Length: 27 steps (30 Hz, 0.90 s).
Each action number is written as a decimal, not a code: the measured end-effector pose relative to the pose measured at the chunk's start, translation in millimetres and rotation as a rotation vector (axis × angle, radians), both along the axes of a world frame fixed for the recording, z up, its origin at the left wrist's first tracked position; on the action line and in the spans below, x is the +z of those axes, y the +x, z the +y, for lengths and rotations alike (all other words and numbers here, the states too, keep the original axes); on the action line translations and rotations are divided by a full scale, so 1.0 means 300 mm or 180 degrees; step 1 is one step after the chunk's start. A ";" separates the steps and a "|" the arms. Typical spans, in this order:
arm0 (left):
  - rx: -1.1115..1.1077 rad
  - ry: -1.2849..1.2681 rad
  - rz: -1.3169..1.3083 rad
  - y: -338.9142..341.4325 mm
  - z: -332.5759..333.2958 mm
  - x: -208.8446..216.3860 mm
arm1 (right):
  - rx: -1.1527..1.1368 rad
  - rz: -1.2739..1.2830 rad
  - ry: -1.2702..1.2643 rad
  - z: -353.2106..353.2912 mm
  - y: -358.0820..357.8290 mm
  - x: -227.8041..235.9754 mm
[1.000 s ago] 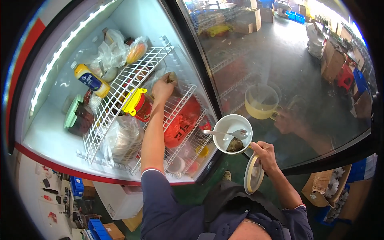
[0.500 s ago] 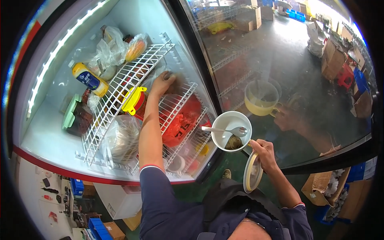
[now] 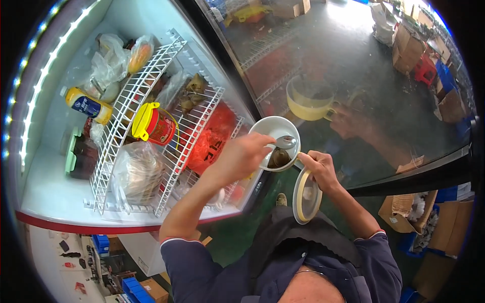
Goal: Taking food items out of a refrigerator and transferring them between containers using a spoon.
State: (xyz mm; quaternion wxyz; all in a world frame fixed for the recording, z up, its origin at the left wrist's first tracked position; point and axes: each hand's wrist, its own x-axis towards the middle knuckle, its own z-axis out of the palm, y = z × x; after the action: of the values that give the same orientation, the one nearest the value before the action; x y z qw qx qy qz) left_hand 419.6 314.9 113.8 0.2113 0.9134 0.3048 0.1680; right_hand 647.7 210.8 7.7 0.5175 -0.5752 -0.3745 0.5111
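Note:
My right hand point(image 3: 319, 167) is closed round the handle of a white cup point(image 3: 297, 132) and also holds its round lid with a cream rim point(image 3: 306, 198), tilted below the cup. A metal spoon point(image 3: 287, 142) rests inside the cup, above a brownish-green bundle point(image 3: 279, 158) that looks leaf-wrapped. Over the cup's left rim, my left hand point(image 3: 243, 157) has its fingers closed on the spoon's handle. Similar brownish-green bundles point(image 3: 194, 91) lie on a wire shelf of the open fridge, beyond my left hand.
On the fridge's wire shelves point(image 3: 174, 174) are a red jar with a yellow lid point(image 3: 160, 127), a red bag point(image 3: 204, 150) and a clear bag point(image 3: 139, 174). A yellow bottle point(image 3: 88, 105) lies further left. The glass door point(image 3: 323, 55) stands open at right; cardboard boxes point(image 3: 404, 209) are behind it.
My left hand has come out from the fridge shelf to the cup and taken the spoon's handle. The view has shifted; my right hand still holds the cup and lid.

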 end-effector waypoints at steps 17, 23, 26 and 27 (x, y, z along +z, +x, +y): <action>0.0054 -0.1692 0.0095 0.095 -0.051 -0.205 | 0.0028 0.0047 -0.0068 -0.060 0.002 0.011; 0.0602 -0.2836 -0.1620 0.025 0.015 0.016 | -0.0049 0.0318 -0.0020 -0.054 0.011 0.001; 0.1038 -0.2034 -0.2119 -0.047 0.115 0.130 | -0.0116 0.0346 -0.0029 -0.053 0.015 -0.024; 0.1246 -0.1267 -0.1950 -0.115 0.211 0.101 | -0.0122 0.0384 -0.0022 -0.051 0.011 -0.026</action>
State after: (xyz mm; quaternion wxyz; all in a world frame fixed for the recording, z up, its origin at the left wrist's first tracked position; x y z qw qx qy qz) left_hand 385.1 378.4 144.2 0.4287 0.6873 0.4222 0.4068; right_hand 650.9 195.4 -0.2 0.5467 -0.5522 -0.3298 0.5361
